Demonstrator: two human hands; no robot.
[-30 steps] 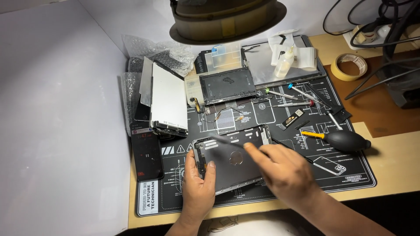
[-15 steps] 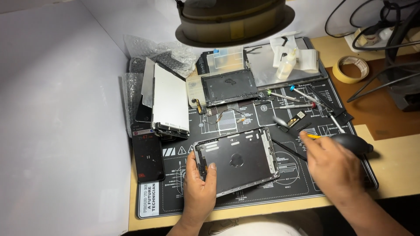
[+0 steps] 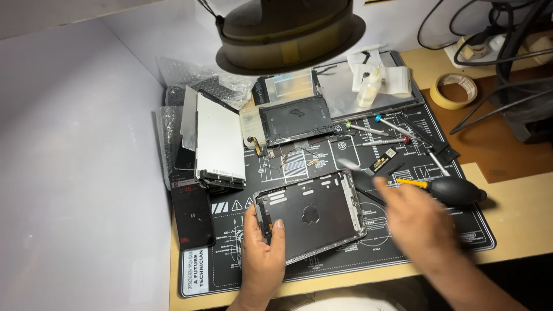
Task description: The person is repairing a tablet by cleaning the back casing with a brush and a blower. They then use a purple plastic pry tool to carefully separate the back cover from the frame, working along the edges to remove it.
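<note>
Down at the near edge of the work mat [image 3: 403, 253], the left hand [image 3: 262, 247] lies palm down with its fingers curled over the left side of the tablet shell [image 3: 311, 216], thumb on the dark inner face, pinning the shell flat against the mat. The shell sits open side up, tilted a little, with its metal rim showing all round.

To the right, the right hand [image 3: 417, 222] hangs just above the mat, beside the shell's right edge and apart from it. It is blurred by motion, so I cannot tell whether its fingers are spread or pinched, or whether they hold anything.

Just past that hand lies a black rubber air blower [image 3: 458, 191], with a yellow-handled tool [image 3: 412, 182] touching its near end. Farther back, several screwdrivers [image 3: 397, 129] lie fanned across the mat. Behind the shell rests a second dark panel [image 3: 296, 120], and to its left a white screen panel [image 3: 219, 141] leans on a stack of parts. A dark phone [image 3: 193, 216] lies at the mat's left edge, near the left hand. A small white bottle [image 3: 368, 89] stands on a grey tray at the back, and a roll of tape [image 3: 454, 90] sits on the wooden desk to the right. A round lamp [image 3: 288, 34] hangs overhead and hides part of the back of the bench.
</note>
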